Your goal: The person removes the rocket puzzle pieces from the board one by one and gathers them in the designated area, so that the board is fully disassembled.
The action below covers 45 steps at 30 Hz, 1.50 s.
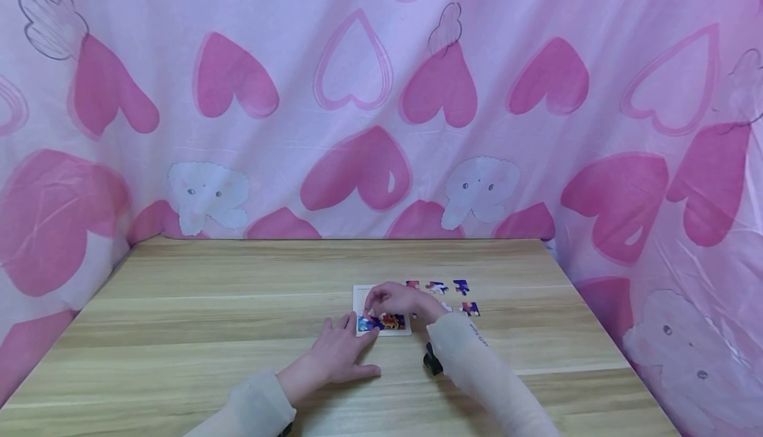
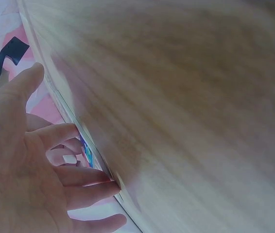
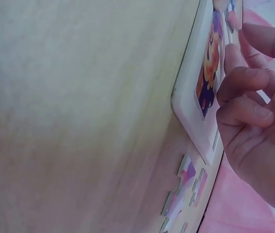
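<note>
A white-framed jigsaw puzzle (image 1: 410, 331) lies on the wooden table, its lower rows filled with a colourful picture (image 3: 209, 73). My right hand (image 1: 390, 299) is over the frame, thumb and forefinger pinching a small pink and blue puzzle piece (image 3: 232, 19) at the picture's left part. Its other fingers are curled in toward the palm. My left hand (image 1: 342, 352) rests at the frame's lower left corner, fingers spread and fingertips on the edge. In the left wrist view, the left hand (image 2: 25, 165) shows its palm with nothing in it.
Several loose puzzle pieces (image 1: 461, 287) lie in rows right of the frame, some partly hidden by the right forearm. A black strap device (image 1: 432, 360) sits at the right wrist. A pink heart-patterned curtain (image 1: 357, 159) hangs behind the table (image 1: 208, 304) and along its sides.
</note>
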Each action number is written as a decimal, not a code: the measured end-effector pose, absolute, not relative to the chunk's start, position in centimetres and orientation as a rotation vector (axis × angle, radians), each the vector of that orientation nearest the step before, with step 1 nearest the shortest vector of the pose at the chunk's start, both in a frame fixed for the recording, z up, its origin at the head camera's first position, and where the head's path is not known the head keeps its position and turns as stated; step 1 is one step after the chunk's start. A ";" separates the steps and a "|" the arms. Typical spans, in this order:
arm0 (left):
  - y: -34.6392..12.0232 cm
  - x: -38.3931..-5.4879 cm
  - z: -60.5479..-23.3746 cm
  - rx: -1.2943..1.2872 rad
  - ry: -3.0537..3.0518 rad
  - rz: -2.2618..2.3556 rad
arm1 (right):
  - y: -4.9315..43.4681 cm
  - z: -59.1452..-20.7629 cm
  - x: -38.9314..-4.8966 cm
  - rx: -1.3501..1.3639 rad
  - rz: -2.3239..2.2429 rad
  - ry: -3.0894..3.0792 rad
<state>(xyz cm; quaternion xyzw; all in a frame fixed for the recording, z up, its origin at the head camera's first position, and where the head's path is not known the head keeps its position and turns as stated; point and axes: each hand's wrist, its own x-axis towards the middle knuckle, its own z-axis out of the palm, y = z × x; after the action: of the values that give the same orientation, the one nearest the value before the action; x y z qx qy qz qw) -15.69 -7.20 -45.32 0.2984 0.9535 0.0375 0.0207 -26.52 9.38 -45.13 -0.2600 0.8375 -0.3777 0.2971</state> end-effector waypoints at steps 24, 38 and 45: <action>-7.2 -15.7 -45.2 0.933 2.959 0.100 | 9.6 -45.4 -26.2 -0.666 -1.122 2.230; -7.2 -15.5 -45.1 0.920 2.974 0.079 | 12.4 -44.8 -26.0 -0.605 -1.157 2.311; -7.2 -15.5 -45.1 0.916 2.974 0.075 | 14.7 -44.4 -26.0 -0.683 -1.153 2.297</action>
<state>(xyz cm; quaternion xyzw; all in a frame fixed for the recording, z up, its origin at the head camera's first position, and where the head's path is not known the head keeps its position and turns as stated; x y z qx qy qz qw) -15.48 -7.18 -45.12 0.2941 0.9554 0.0241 0.0144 -25.97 14.66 -44.43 -0.2493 0.8388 -0.4209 0.2388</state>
